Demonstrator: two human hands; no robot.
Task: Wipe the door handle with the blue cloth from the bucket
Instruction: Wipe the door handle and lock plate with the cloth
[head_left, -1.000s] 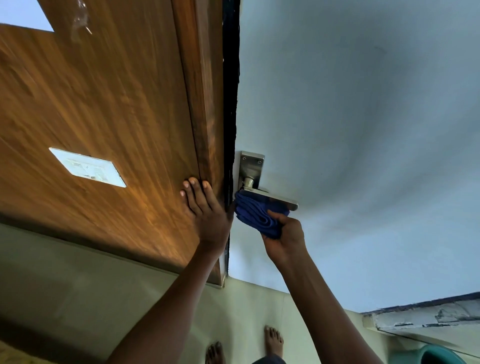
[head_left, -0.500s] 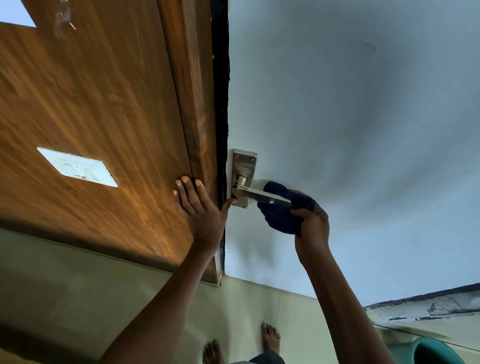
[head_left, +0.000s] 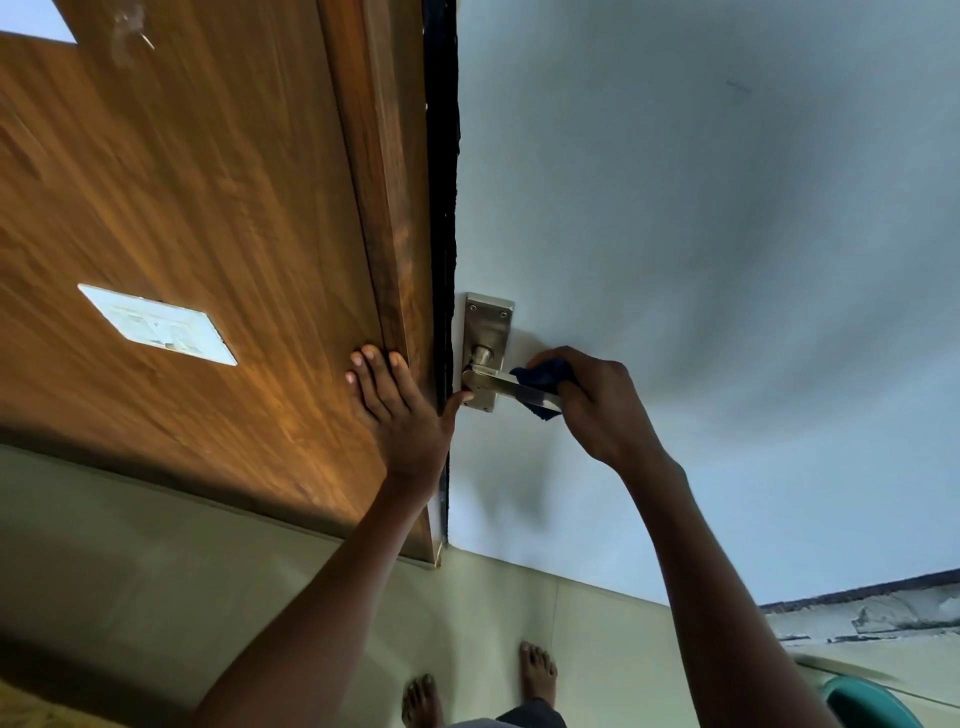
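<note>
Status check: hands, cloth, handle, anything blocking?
Right hand shut on blue cloth, wrapped round the door handle lever. Left hand open, flat on the wooden frame. Nothing in the way.

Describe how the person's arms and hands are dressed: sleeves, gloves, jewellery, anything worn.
Nothing is worn on either. The left hand and right hand are bare, without gloves, and no ring shows on the visible fingers. Both wrists are free of watch or bracelet. The forearms are uncovered as far as the bottom edge of the picture, so no sleeve comes into view. Nails are short and unpainted.
</note>
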